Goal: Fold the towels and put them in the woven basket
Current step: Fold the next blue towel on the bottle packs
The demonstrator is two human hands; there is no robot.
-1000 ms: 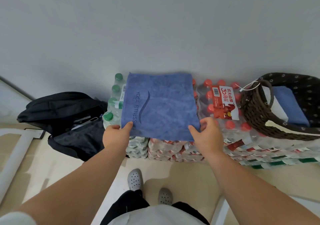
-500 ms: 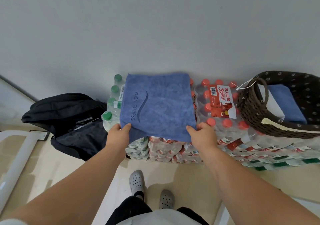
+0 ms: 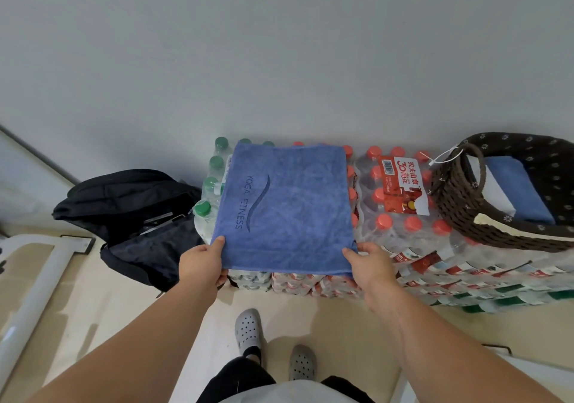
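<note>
Blue towel (image 3: pixel 285 207): folded to a rough square and spread flat on top of the bottle packs, between the green caps and the red ones; near edge hanging a little over the front of the stack; "YOGA FITNESS" printed along the left side beside a curved stroke.
Left hand (image 3: pixel 200 264): pinching the near left corner of the blue towel, thumb on top, fingers tucked beneath the cloth.
Right hand (image 3: pixel 368 266): gripping the near right corner, thumb laid on top, fingers curled under the edge.
Woven basket (image 3: pixel 456 204): dark brown, standing on the bottle packs to the right, apart from the blue towel; looped handle on the side facing the towel, with a white tag (image 3: pixel 444 157) tied to it.
Folded towel (image 3: pixel 521 191): blue, lying inside the woven basket beside a white layer; cloth or liner, cannot tell.
Bottle packs (image 3: pixel 385 221): shrink-wrapped, stacked against the grey wall (image 3: pixel 279 45); red and white label on top of the red-capped pack.
Black backpack (image 3: pixel 133 204): on the floor, just beside the green-capped bottles at the left end.
Grey clogs (image 3: pixel 248 329): on the pale floor in front of the stack, between the two forearms.
</note>
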